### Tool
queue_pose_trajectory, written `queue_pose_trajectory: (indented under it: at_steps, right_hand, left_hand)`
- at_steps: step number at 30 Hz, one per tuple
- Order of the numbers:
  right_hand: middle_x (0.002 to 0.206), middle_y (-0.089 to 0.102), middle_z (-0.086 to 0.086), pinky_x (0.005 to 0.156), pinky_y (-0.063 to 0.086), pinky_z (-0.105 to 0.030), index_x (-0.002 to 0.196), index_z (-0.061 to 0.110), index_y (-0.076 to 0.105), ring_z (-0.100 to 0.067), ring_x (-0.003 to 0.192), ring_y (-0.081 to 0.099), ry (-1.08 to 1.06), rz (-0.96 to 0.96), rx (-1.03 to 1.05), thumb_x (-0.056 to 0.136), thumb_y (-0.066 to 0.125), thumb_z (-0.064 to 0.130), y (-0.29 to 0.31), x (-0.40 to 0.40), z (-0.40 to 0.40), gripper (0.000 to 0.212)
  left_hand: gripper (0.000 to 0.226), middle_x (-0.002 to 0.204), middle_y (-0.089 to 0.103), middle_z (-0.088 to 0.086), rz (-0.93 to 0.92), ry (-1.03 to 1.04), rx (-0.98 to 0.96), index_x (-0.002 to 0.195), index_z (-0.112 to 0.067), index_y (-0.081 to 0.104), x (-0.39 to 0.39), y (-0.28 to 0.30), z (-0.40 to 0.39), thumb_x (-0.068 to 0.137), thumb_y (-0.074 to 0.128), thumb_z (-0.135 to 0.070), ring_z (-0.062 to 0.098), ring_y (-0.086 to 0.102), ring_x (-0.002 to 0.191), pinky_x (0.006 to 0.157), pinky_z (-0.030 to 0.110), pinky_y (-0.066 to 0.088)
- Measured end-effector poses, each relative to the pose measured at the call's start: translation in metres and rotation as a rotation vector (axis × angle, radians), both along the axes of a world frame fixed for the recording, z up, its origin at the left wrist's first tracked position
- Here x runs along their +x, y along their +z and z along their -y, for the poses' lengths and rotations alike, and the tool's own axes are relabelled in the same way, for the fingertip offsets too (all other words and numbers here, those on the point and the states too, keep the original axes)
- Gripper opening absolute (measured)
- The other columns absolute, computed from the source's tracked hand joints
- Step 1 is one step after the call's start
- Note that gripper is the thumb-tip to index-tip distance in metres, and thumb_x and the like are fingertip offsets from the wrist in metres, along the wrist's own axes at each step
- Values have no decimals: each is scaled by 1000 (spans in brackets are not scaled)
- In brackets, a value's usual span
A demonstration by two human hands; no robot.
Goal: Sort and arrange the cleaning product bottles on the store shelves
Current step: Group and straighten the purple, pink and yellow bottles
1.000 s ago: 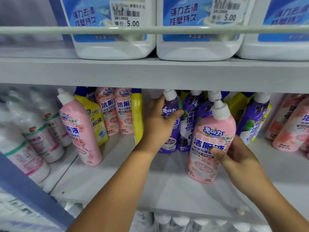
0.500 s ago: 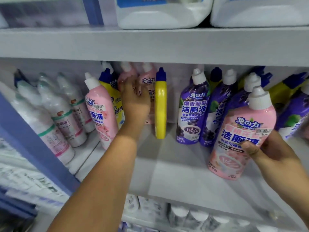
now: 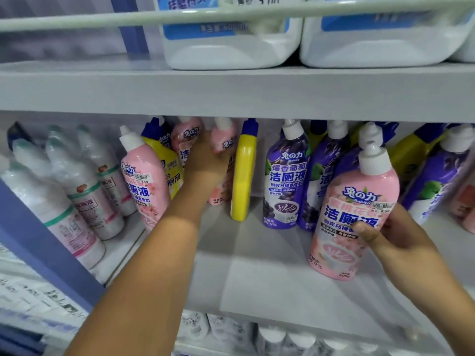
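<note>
My right hand (image 3: 393, 235) grips a pink toilet-cleaner bottle (image 3: 352, 214) with a white cap, tilted, its base near the shelf board (image 3: 257, 278) at the right. My left hand (image 3: 205, 165) reaches deep into the shelf and wraps a pink bottle (image 3: 223, 142) at the back, partly hiding it. Another pink bottle (image 3: 144, 181) stands left of that arm. A narrow yellow bottle (image 3: 243, 173) with a blue cap stands just right of the left hand. Purple bottles (image 3: 285, 181) stand in a row between the two hands.
White shrink-wrapped bottles (image 3: 77, 191) fill the left section behind a blue upright (image 3: 46, 250). Big white jugs (image 3: 228, 39) sit on the shelf above behind a rail. More yellow and purple bottles (image 3: 431, 176) crowd the far right. White caps show on the lower shelf (image 3: 270, 337).
My left hand left the purple bottle and moved left to the pink bottles at the back. The right hand keeps its hold on the pink bottle. The view has shifted left.
</note>
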State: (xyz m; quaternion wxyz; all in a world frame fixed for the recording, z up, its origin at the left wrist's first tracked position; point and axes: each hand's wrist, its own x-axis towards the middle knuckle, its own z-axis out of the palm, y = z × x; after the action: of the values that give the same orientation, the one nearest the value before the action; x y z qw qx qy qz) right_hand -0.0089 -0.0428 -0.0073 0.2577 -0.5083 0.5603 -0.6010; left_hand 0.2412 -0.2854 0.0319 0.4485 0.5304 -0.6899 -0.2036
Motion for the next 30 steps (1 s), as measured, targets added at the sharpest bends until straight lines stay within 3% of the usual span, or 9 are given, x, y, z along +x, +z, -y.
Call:
queue_pose_trajectory:
  at_steps: [2, 6, 9, 16, 20, 23, 26, 28, 30]
  right_hand:
    - [116, 75, 11, 83, 57, -19, 116, 40, 66, -5, 105, 71, -9, -7, 16, 58, 74, 84, 2, 0, 0, 73]
    - [118, 75, 7, 90, 58, -34, 118, 39, 65, -12, 109, 70, -6, 25, 25, 56, 75, 84, -1, -1, 2, 77]
    - [121, 73, 6, 92, 59, -39, 122, 36, 63, -13, 111, 70, 0, 19, 33, 60, 75, 81, -3, -2, 3, 77]
    - [121, 73, 7, 89, 58, -29, 118, 40, 63, -12, 112, 69, 58, 49, 32, 67, 76, 75, -2, 2, 7, 63]
    - [119, 74, 4, 92, 58, -35, 122, 26, 63, -16, 112, 70, 84, 94, 50, 79, 74, 38, -2, -1, 7, 46]
    - [114, 76, 2, 89, 60, -34, 119, 22, 64, -20, 108, 71, 75, 93, 104, 79, 78, 14, -5, -2, 6, 43]
    - [112, 77, 0, 90, 60, -38, 117, 21, 65, -25, 108, 71, 32, 112, 120, 77, 81, 12, -7, -3, 4, 43]
    - [112, 77, -3, 94, 58, -47, 116, 20, 66, -27, 108, 71, 3, 120, 118, 75, 84, 16, -7, -4, 0, 45]
    - [110, 77, -6, 96, 57, -52, 116, 17, 66, -28, 106, 72, -51, 129, 114, 78, 82, 6, -6, -8, -8, 42]
  left_hand:
    - [43, 111, 69, -10, -76, 52, -76, 126, -26, 57, 7, -6, -20, 89, 71, -42, 13, 63, 97, 77, 27, 44]
    - [36, 101, 72, -15, -249, 115, -127, 119, -34, 60, 26, -5, -75, 87, 74, -41, 11, 69, 98, 89, 35, 56]
    - [30, 99, 74, -14, -317, 39, -107, 113, -36, 63, 35, 1, -118, 87, 78, -34, 9, 71, 94, 87, 39, 58]
    - [44, 105, 77, -10, -456, -252, 128, 114, -37, 67, 22, -16, -154, 76, 87, -25, 10, 73, 100, 87, 32, 58]
    - [51, 101, 75, -24, -365, -264, 139, 107, -52, 62, 12, -26, -160, 78, 85, -18, -6, 70, 92, 77, 13, 56]
    - [49, 94, 72, -33, -316, -251, 181, 105, -41, 61, 9, -44, -166, 75, 87, -13, -10, 69, 85, 69, 10, 55]
    - [45, 93, 73, -30, -388, -251, 184, 105, -28, 62, 5, -58, -169, 76, 84, 0, -7, 70, 81, 71, 15, 57]
    - [46, 92, 76, -24, -437, -289, 223, 106, -27, 64, -2, -62, -169, 76, 82, 3, -4, 72, 80, 72, 16, 58]
    - [47, 95, 79, -15, -509, -357, 266, 106, -28, 66, -13, -65, -170, 75, 81, 3, 1, 74, 83, 73, 17, 59]
